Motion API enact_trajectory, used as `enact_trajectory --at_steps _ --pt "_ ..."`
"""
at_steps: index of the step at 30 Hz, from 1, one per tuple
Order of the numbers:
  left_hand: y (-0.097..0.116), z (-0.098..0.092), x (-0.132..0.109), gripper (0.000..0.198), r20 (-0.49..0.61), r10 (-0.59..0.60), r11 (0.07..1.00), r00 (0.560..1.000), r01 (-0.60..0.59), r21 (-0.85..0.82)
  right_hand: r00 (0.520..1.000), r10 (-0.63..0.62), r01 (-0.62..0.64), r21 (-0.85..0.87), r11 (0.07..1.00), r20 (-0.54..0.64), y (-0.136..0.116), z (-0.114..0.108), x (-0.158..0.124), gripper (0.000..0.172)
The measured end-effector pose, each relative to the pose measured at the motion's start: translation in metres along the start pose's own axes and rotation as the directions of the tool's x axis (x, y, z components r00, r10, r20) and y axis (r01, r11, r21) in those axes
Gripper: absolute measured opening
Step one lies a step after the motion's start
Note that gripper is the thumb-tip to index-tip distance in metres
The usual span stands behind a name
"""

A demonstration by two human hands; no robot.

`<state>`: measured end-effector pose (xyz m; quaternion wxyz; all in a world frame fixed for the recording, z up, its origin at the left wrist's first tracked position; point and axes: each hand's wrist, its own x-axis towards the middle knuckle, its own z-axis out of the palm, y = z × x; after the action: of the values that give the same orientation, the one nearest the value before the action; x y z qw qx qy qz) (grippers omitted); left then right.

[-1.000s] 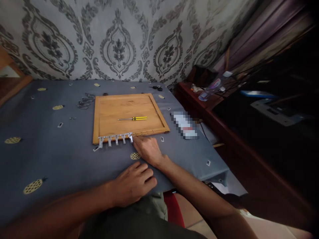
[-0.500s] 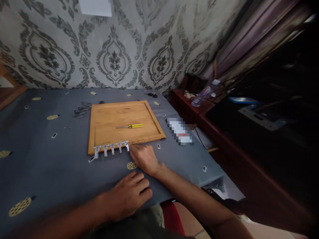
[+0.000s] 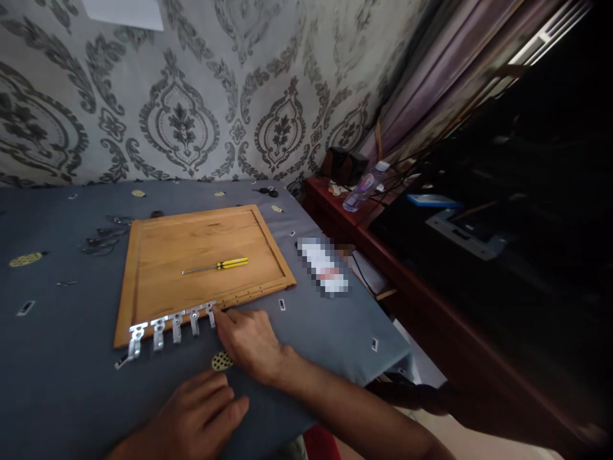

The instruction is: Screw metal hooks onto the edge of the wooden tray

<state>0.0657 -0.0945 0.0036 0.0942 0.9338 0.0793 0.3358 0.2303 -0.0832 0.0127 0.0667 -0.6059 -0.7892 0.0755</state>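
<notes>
A framed wooden panel (image 3: 205, 239) lies flat on the cloth-covered table. Along its near edge sit several silver metal hooks (image 3: 177, 327) in a row, their curved ends hanging over the edge. The thumb and fingertips of my right hand (image 3: 251, 342) are closed at the row's right end, gripping the last hook (image 3: 211, 314). Small dark holes run along the bare edge to its right. My left hand (image 3: 201, 409) hovers near the table front with curled fingers; whatever it may hold is hidden. A yellow-and-black screwdriver (image 3: 232, 263) rests on the panel.
More loose metal hooks (image 3: 101, 239) are piled left of the panel. A tiny metal piece (image 3: 66, 283) lies nearby. Dark keys or a similar item (image 3: 268, 191) sit behind, a blurred pale object (image 3: 323, 268) at right. A plastic bottle (image 3: 366, 186) stands on the reddish wooden furniture (image 3: 330, 191).
The view has turned right and closer, so the panel appears further left and lower. The hook at my right fingertips, tilted before, now lies more in line with the row.
</notes>
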Motion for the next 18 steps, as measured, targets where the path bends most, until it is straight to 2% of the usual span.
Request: enact_trajectory --at_steps 5,10,14,18 --pt "0.002 -0.002 0.003 0.024 -0.001 -0.033 0.999 0.999 0.033 0.014 1.000 -0.002 0.002 0.004 1.000 0.012 0.001 0.001 0.000 0.029" --pt "-0.001 0.001 0.008 0.032 -0.015 0.001 1.000 1.000 -0.001 0.008 0.999 0.001 -0.001 -0.003 1.000 0.040 0.002 0.002 0.000 0.036" --pt "-0.003 0.004 0.000 0.033 0.039 -0.030 0.999 0.999 0.031 -0.024 0.998 -0.013 0.013 0.013 1.000 0.068 0.003 0.002 0.000 0.036" --pt "-0.003 0.005 -0.007 0.025 0.121 -0.037 0.997 0.992 0.045 -0.060 0.997 0.006 -0.008 0.023 1.000 0.071 0.003 0.004 0.000 0.037"
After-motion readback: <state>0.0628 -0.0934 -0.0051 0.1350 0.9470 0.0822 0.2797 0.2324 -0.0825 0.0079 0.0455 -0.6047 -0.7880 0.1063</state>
